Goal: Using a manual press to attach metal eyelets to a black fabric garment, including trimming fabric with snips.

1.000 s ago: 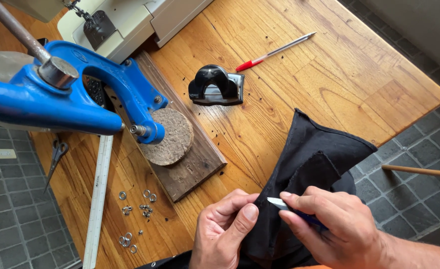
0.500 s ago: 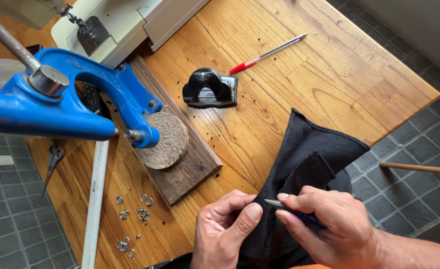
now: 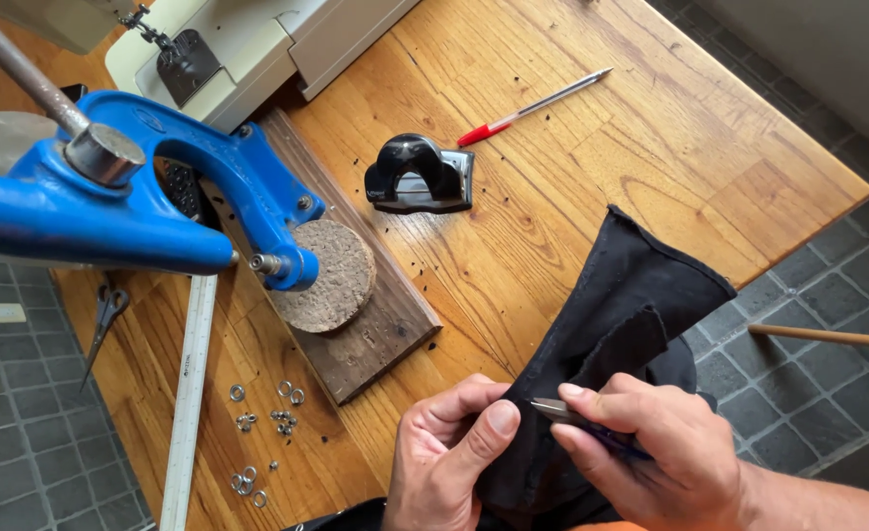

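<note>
Wooden table [image 3: 651, 177] boards fill the view, with grey floor tiles around them. At about 5 o'clock you hold a black cloth [image 3: 631, 305] over the table's near edge. Your left hand [image 3: 449, 462] pinches the cloth tight with the thumb on top. Your right hand [image 3: 651, 457] is closed around a thin pen-like tool [image 3: 552, 408], its tip touching the cloth by your thumb. That tip could slip and poke your thumb, I think, because the two are so close. At 9 o'clock stands a blue press [image 3: 140, 206] on a wood block. Small metal rings [image 3: 267, 413] lie at 7 o'clock. A red pen [image 3: 533, 103] rests at 12 o'clock.
</note>
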